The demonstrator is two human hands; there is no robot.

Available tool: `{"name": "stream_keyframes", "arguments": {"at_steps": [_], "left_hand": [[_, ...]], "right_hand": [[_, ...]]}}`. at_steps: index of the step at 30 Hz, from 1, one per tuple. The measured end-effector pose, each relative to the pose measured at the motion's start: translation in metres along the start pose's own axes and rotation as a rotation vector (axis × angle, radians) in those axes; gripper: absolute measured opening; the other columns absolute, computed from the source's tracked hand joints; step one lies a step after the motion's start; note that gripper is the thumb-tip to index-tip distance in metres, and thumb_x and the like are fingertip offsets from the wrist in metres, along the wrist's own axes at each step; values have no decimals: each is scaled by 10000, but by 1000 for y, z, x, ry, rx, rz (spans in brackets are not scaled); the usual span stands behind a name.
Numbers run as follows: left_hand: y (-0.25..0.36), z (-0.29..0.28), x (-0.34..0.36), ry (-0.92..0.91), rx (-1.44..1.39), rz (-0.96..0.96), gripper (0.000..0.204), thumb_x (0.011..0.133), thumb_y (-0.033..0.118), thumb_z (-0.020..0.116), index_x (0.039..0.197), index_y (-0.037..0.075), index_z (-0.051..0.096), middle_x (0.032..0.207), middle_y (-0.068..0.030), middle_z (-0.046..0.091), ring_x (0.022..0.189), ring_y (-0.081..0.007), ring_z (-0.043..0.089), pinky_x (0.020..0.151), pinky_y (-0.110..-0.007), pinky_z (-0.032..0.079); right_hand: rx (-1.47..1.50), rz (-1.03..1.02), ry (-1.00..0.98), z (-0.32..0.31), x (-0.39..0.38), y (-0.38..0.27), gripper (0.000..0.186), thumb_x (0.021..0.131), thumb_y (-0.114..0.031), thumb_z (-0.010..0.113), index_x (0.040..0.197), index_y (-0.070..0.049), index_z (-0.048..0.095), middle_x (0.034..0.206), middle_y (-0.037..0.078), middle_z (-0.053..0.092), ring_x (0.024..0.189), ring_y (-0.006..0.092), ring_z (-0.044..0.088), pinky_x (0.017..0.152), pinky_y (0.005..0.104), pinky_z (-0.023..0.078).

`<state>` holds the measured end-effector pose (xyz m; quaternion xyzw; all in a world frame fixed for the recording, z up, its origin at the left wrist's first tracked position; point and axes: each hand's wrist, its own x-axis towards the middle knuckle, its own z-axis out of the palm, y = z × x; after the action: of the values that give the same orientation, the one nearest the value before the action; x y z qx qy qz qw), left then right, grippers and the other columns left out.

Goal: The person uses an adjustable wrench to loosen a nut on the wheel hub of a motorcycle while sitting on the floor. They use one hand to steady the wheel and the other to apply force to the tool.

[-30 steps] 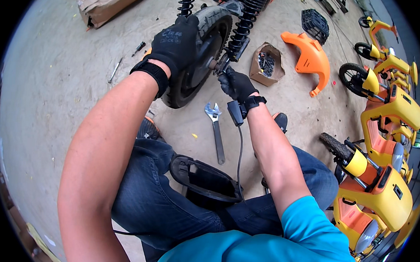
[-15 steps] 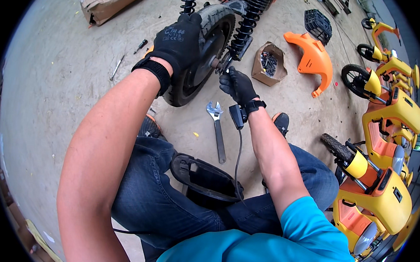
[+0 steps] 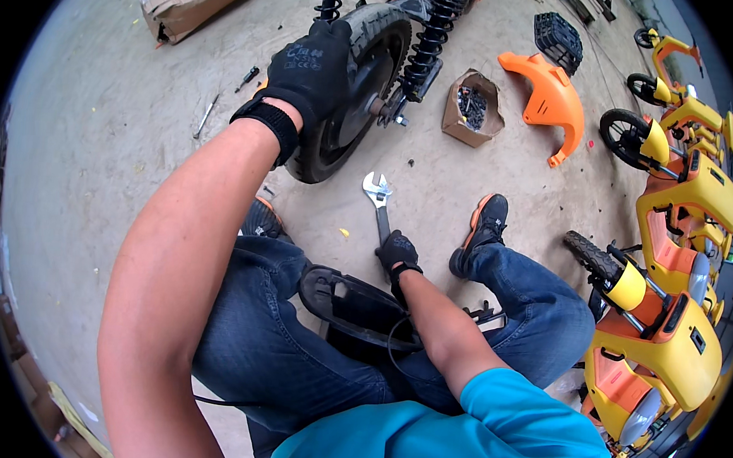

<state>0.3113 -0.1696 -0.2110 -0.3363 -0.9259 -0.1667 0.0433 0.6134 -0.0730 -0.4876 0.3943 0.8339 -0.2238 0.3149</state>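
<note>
My left hand [image 3: 310, 73], in a black glove, is wrapped over the tyre [image 3: 311, 170] of a wheel. Its fingertips are hidden on the far side. At the hub the axle end [image 3: 379, 108] sticks out, with a small shiny bolt [image 3: 400, 120] beside it below the black coil spring [image 3: 430, 50]. My right hand [image 3: 398, 252], also gloved, has closed round the dark handle of an adjustable wrench [image 3: 377, 191]. The wrench lies on the floor between my feet, its silver jaws pointing toward the wheel.
An open carton of small hardware [image 3: 474, 135] stands right of the wheel, beside an orange fender [image 3: 551, 102] and a black basket [image 3: 558, 42]. Left lie a screwdriver [image 3: 247, 78] and a thin metal tool [image 3: 206, 118]. Yellow scooters [image 3: 659, 344] line the right. A black seat-like part [image 3: 358, 303] sits between my legs.
My right hand has left the axle end and come down toward me onto the wrench handle. My right foot now shows further out. The left hand stays on the tyre.
</note>
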Motion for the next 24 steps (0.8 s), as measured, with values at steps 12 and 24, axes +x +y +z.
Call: {"name": "stream_keyframes", "arguments": {"at_steps": [12, 24], "left_hand": [[6, -12, -6, 12, -39, 19, 405, 850, 235, 605, 1196, 44, 517, 1150, -236, 595, 1010, -394, 623, 854, -462, 501], [5, -22, 2, -111, -120, -40, 358, 856, 201, 585, 1170, 33, 553, 1142, -251, 614, 1030, -379, 633, 876, -447, 502]], "right_hand": [[756, -22, -464, -25, 16, 1, 291, 836, -243, 606, 1006, -9, 581, 794, 126, 615, 655, 217, 615, 609, 348, 525], [899, -62, -643, -232, -104, -23, 256, 962, -214, 570, 1052, 25, 590, 798, 60, 615, 639, 114, 610, 563, 240, 520]]}}
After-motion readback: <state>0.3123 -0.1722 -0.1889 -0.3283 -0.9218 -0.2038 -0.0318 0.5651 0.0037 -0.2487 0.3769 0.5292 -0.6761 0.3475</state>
